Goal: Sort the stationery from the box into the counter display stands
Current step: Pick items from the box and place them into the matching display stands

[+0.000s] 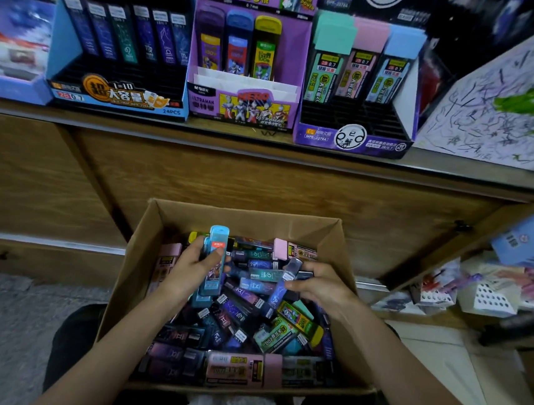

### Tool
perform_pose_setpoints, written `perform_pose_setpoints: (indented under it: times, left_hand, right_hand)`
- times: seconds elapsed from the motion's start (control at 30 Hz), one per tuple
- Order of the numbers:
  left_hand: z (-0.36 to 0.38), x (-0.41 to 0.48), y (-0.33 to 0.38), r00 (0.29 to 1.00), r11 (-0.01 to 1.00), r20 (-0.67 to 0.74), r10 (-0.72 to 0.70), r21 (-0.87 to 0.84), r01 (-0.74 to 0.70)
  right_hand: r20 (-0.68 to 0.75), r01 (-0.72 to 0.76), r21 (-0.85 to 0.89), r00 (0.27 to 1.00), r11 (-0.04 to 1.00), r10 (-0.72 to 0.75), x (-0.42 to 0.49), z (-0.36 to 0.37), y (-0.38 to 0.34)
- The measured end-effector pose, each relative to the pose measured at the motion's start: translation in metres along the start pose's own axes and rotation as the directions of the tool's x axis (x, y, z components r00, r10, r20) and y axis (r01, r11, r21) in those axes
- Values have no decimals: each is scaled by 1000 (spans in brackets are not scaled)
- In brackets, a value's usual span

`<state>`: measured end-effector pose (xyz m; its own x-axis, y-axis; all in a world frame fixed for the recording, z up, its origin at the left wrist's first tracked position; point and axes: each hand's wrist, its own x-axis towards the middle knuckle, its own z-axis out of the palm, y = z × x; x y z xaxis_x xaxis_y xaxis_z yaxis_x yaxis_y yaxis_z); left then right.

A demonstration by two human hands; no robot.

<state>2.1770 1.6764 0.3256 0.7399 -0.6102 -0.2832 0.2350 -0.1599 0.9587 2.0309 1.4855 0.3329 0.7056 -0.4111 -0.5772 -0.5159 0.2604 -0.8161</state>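
Along the surface (168,125) at twelve o'clock stand three display stands (291,57). At six, our cardboard box (244,222) holds loose cases (233,365); inside, our left grip (192,266) clasps a blue case (218,240), our right grip (322,288) pinches a purple case (278,294).

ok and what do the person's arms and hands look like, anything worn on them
Nothing worn that shows. The left forearm and right forearm are bare, with no sleeves in view. The left hand and right hand are bare too: no gloves, rings, watch or wristbands visible.
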Motion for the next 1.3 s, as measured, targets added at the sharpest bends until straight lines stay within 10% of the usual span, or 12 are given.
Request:
perform_pose_setpoints:
  times: [0.3, 0.57, 1.3]
  left_hand:
    - [21, -7, 16, 965, 989, 221, -141, 74, 128]
    - [27, -23, 26, 893, 983, 412, -180, 97, 154]
    - [-7, -36, 76, 962, 997, 274, 19, 73, -40]
  right_hand:
    - [337, 100, -326, 941, 940, 17, -36, -13, -73]
    - [370, 84, -234, 929, 969, 8, -31, 5, -86]
    - [32, 423, 102, 903, 900, -428, -40, 14, -125]
